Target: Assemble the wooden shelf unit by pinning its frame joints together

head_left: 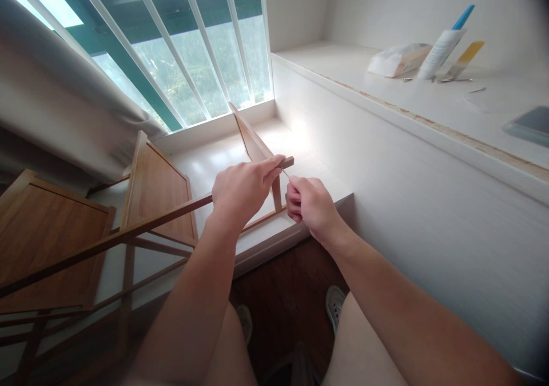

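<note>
A wooden shelf rack (154, 191) lies on its side across a low white window ledge (240, 157), its shelves standing on edge. My left hand (244, 188) is closed around the rack's long upper rail near its end. My right hand (311, 206) is closed in a fist just to the right, gripping a thin metal tool (285, 172) whose tip points at the rail's end. The tool is mostly hidden inside the fist.
A raised white counter (386, 83) on the right carries a paper bag (398, 59), a tube with a blue cap (444, 46), small bits and a phone (529, 124). A barred window (193, 48) and curtain (51, 100) stand behind. Below are dark floor and my knees.
</note>
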Demonstrator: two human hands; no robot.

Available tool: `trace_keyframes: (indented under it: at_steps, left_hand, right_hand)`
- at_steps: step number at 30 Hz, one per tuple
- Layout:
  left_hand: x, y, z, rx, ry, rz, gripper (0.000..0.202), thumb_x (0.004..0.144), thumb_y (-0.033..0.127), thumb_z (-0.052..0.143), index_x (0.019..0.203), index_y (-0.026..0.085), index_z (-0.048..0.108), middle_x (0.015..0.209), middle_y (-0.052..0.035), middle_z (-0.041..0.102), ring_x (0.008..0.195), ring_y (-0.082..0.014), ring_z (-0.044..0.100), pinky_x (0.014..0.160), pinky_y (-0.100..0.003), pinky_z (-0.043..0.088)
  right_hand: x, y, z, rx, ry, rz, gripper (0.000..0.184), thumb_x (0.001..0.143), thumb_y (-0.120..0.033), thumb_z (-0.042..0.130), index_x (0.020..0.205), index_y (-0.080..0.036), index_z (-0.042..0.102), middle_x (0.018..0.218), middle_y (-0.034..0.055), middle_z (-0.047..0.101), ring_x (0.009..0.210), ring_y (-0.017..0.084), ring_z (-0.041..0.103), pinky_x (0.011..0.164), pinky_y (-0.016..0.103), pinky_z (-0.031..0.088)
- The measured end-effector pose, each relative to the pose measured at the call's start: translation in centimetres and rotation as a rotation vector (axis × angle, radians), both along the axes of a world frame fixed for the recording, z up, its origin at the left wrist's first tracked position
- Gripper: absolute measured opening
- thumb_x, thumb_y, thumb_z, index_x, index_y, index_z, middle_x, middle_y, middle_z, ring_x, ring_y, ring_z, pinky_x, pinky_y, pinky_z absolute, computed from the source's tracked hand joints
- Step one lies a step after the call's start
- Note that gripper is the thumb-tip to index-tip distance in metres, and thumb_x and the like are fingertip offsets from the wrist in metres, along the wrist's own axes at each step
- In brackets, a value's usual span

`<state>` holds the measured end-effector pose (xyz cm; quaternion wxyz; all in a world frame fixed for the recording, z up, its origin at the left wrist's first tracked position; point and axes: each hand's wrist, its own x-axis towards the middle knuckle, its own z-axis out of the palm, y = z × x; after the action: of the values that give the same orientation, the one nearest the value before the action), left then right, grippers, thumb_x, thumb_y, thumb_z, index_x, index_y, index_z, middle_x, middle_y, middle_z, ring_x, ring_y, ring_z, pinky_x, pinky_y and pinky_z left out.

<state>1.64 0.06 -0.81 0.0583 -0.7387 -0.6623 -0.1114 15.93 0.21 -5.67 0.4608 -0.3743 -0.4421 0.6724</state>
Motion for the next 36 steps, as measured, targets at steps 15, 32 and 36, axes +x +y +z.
trace_keyframes:
  at_steps: [15, 32, 36]
  left_hand:
    - [-0.1, 0.0, -0.1, -0.001, -0.006, 0.000, 0.038, 0.100, 0.052, 0.037, 0.131, 0.052, 0.059, 0.101, 0.0021, 0.077, 0.085, -0.0253, 0.069, 0.064, -0.032, 0.039]
    - [-0.3, 0.2, -0.4, 0.040, 0.023, -0.021, 0.037, 0.100, 0.053, 0.037, 0.130, 0.052, 0.059, 0.101, 0.0034, 0.077, 0.081, -0.0252, 0.069, 0.057, -0.031, 0.030]
    - [-0.4, 0.2, -0.4, 0.040, 0.017, -0.023, 0.036, 0.100, 0.053, 0.037, 0.129, 0.053, 0.059, 0.100, 0.0041, 0.077, 0.081, -0.0252, 0.070, 0.057, -0.032, 0.030]
  right_hand:
    - [0.4, 0.2, -0.4, 0.151, -0.247, -0.026, 0.042, 0.093, -0.034, 0.042, 0.054, -0.024, 0.033, 0.043, -0.0069, 0.030, 0.039, 0.009, 0.033, 0.042, 0.025, 0.028]
    - [3.0, 1.9, 0.4, 0.690, -1.110, 0.002, 0.044, 0.100, -0.036, 0.034, 0.059, -0.020, 0.041, 0.056, -0.0006, 0.043, 0.054, 0.013, 0.033, 0.058, 0.031, 0.022]
    - [2.6, 1.3, 0.8, 0.715, -1.169, 0.017, 0.044, 0.099, -0.035, 0.033, 0.060, -0.020, 0.046, 0.058, 0.0011, 0.046, 0.057, 0.014, 0.037, 0.058, 0.031, 0.022]
